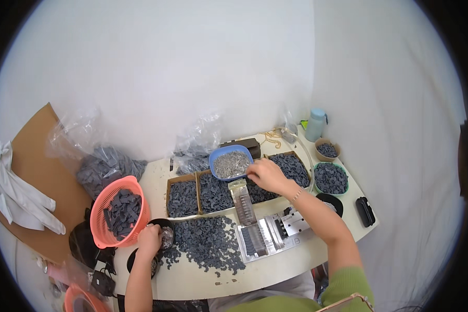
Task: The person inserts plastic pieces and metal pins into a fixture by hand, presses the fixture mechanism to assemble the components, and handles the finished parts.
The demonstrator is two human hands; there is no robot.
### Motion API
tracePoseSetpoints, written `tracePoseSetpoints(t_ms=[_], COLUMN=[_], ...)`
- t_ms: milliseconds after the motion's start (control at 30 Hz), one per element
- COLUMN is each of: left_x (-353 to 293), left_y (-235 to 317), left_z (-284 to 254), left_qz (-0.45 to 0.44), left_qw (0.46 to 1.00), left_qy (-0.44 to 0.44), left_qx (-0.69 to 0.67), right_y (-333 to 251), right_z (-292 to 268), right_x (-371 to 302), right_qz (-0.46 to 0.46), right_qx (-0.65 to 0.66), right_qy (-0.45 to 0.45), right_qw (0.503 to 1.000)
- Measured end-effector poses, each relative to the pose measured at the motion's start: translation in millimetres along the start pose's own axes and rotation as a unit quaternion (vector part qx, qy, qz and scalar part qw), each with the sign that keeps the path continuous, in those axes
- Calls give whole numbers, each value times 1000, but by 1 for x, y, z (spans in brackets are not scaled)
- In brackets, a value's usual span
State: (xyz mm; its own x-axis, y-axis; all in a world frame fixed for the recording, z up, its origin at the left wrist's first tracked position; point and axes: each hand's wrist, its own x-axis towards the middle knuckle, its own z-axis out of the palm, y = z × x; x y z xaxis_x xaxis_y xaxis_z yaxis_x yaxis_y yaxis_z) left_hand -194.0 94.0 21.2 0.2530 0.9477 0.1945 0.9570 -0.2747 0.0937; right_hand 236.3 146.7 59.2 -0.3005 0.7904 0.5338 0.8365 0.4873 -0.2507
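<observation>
The grip of the right hand (265, 176) is narrow, fingers bent together at the right edge of the blue tray (211, 160); I cannot tell whether anything is pinched between the fingertips. The left hand (150, 239) is curled at the left side of the upper black bowl (161, 222), its grip hidden, so I cannot tell what it holds. The blue tray, heaped with thin metal pieces (231, 165), sits behind the clear slotted strip (243, 203), near the back of the surface (192, 286). The upper black bowl stands at the left, with the lower black bowl (131, 260) just beside it, partly behind the forearm.

The strip runs down to the metal fixture (265, 236). Left of that, small dark grey parts (205, 244) lie loose in a broad spread, and behind them is a row of open cardboard boxes filled with similar parts. Further left, the coral basket (95, 229) holds longer dark pieces. At the right are 1 green-rimmed bowl (347, 183), 1 black case (365, 211) and 1 light-blue bottle (314, 126).
</observation>
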Motion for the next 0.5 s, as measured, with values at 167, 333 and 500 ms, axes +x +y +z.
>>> tracePoseSetpoints(t_ms=[167,333,500], left_x=[-2,-4,-2], left_y=[1,3,-3], left_z=[-9,-9,-1], left_qz=[-36,-29,1], left_qw=[999,998,999], left_qy=[1,29,4], left_qx=[16,39,42], right_y=[14,4,8], right_z=[27,48,49], right_x=[58,82,82], right_qz=[75,109,67], right_qx=[-58,-103,-116], right_qy=[-130,-260,-244], right_qw=[987,954,961])
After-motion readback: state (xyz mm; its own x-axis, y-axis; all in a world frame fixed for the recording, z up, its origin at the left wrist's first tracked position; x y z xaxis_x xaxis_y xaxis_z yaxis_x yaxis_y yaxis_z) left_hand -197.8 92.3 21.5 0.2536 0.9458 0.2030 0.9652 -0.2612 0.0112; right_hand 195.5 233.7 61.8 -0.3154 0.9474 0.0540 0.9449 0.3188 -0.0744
